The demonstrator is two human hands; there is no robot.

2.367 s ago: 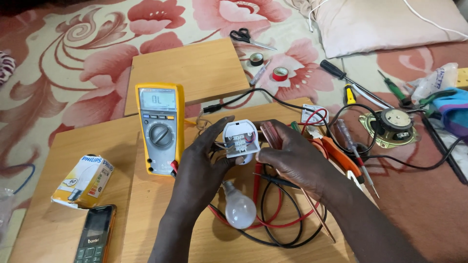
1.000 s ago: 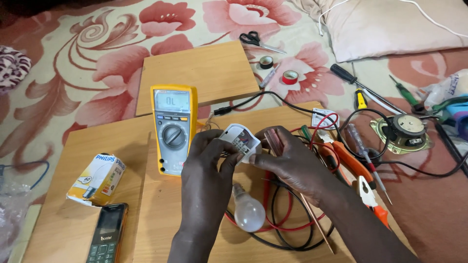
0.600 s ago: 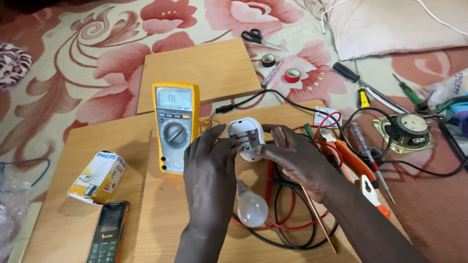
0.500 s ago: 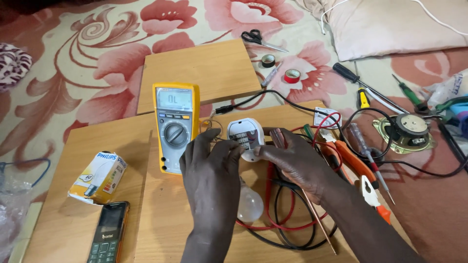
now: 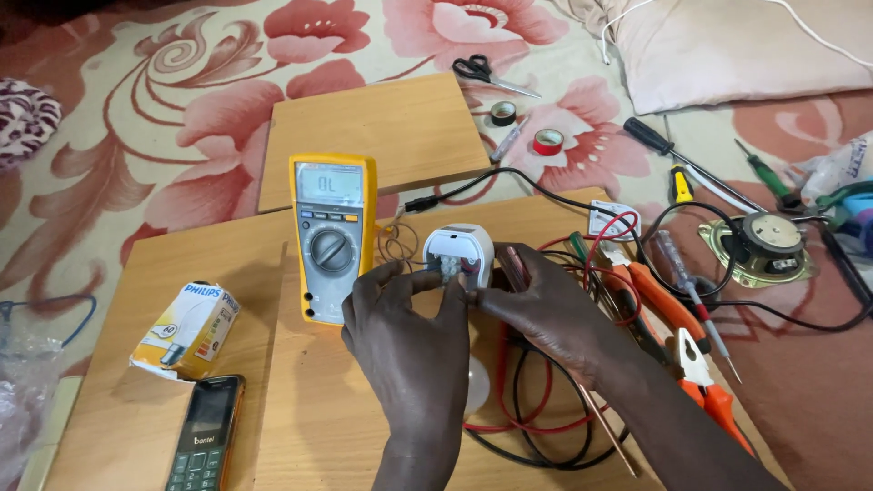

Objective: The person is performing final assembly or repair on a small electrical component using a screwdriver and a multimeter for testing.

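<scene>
My left hand [image 5: 409,341] grips a white plastic lamp holder [image 5: 457,253] from the left and holds it above the wooden board [image 5: 309,409], its open wired side facing me. My right hand [image 5: 550,314] comes in from the right with a dark red test probe [image 5: 514,268] between its fingers, its fingertips against the holder's side. Most of a white light bulb [image 5: 476,386] is hidden beneath my left hand. Red and black leads [image 5: 536,427] coil under my right wrist. Just left of the holder lies a yellow multimeter [image 5: 333,238] with its display lit.
A bulb carton [image 5: 186,327] and a black phone [image 5: 205,436] lie at the lower left. To the right are orange pliers [image 5: 682,341], a speaker [image 5: 768,244] and screwdrivers [image 5: 668,150]. Scissors [image 5: 491,73], tape rolls [image 5: 547,141] and a second board [image 5: 377,132] are farther back.
My left hand has slid over the bulb and now covers most of it. Both hands stay at the lamp holder, which has tilted slightly. The view has shifted a little.
</scene>
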